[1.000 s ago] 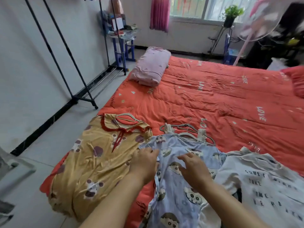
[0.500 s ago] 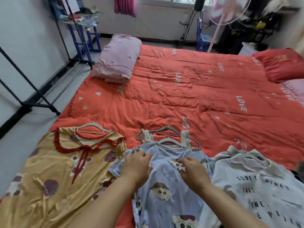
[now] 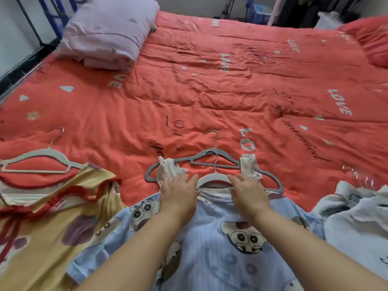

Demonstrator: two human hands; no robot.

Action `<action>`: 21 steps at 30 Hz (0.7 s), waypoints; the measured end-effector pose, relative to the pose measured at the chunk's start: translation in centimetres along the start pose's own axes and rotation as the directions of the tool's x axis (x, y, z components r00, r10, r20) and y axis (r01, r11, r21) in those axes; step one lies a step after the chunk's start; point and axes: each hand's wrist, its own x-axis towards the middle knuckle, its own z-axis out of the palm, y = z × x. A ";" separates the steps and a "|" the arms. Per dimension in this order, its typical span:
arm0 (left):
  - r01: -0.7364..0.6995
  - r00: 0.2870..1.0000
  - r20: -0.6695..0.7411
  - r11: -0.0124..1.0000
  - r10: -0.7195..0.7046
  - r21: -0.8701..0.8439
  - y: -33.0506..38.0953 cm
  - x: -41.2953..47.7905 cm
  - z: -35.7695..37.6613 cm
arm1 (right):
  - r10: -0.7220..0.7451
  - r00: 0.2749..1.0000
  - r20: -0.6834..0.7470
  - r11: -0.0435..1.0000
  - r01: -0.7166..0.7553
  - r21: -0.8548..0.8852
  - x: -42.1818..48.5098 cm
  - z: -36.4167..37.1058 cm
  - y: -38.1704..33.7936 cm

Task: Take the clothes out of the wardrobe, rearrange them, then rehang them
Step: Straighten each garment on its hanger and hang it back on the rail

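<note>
Light-blue cartoon-print cotton shirt [image 3: 220, 238], flat at near edge of red quilt [image 3: 210, 91], collar on white plastic hanger [image 3: 212, 178]; left hand [image 3: 178, 196], right hand [image 3: 247, 196] pressing its shoulders, fingers straight, gripping nothing.

A red-orange quilt [image 3: 210, 85] is spread over the bed [image 3: 304, 66]; a lilac pillow [image 3: 109, 30] is laid far left, a red pillow [image 3: 371, 38] far right. A black rack [image 3: 28, 17] is seen beyond.
</note>
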 end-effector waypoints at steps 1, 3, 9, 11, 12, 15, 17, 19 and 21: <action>-0.005 1.000 -0.005 1.000 0.005 0.013 -0.1 0.7 1.1 | -0.002 1.000 -0.031 1.000 0.001 -0.009 0.9 0.9 0.0; 0.009 1.000 -0.008 0.999 -0.009 0.033 -0.3 2.2 3.0 | 0.021 0.999 -0.050 0.999 -0.023 -0.040 2.5 2.2 -0.3; -0.006 0.999 -0.049 1.000 0.006 -0.003 -0.2 4.2 4.2 | -0.004 0.995 -0.101 0.998 -0.002 -0.067 3.4 2.9 0.0; -0.015 0.994 -0.110 0.999 0.011 -0.041 -0.4 4.9 3.3 | 0.011 0.977 -0.213 0.995 0.011 0.102 4.2 1.9 0.0; -0.021 0.985 -0.173 0.997 0.007 -0.074 -0.5 5.4 2.6 | 0.028 0.961 -0.274 0.984 0.022 0.179 4.9 1.1 -0.2; -0.072 0.941 -0.336 0.995 0.044 -0.071 -1.1 7.6 0.8 | 0.012 0.935 -0.353 0.975 0.068 0.213 7.4 -0.3 -0.4; -0.094 0.950 -0.296 0.995 0.095 0.016 -1.4 9.3 0.8 | 0.030 0.943 -0.331 0.976 0.043 0.211 8.9 0.1 -0.2; -0.083 0.975 -0.206 0.996 0.089 0.039 -1.5 10.6 2.0 | 0.112 0.955 -0.275 0.970 -0.045 0.239 9.9 1.6 0.4; -0.055 0.989 -0.135 0.998 0.060 0.043 -1.6 11.1 4.2 | 0.163 0.960 -0.227 0.977 -0.125 0.173 10.5 3.6 1.2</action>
